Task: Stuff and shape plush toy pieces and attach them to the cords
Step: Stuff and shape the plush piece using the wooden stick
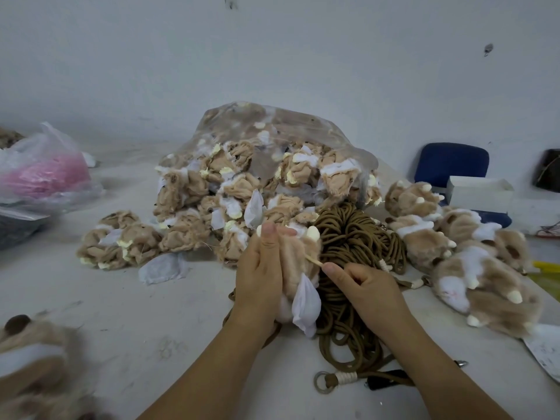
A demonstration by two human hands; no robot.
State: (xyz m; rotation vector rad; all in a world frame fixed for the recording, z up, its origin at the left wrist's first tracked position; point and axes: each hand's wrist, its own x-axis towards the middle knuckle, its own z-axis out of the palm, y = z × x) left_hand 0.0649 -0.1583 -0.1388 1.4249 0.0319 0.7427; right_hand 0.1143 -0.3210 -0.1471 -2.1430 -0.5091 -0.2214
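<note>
My left hand [260,274] grips a tan plush paw piece [298,262] with cream claws and a white fabric tag hanging from its bottom. My right hand [365,281] pinches a thin wooden stick [315,259] whose tip pokes into the paw's side. Directly behind and under the paw lies a heap of brown cords [354,237], with a metal ring [323,382] and white wrapping at one cord's near end. Inside-out, unstuffed tan pieces [127,241] spill from a clear plastic bag [272,140] behind. Shaped furry paws [472,256] are piled at the right.
The white table [121,310] carries a bag with pink material [45,174] at the far left. Another furry paw [33,365] lies blurred at the near left. A loose white tag [163,268] is on the table. A blue chair [451,162] and white box [478,192] stand right.
</note>
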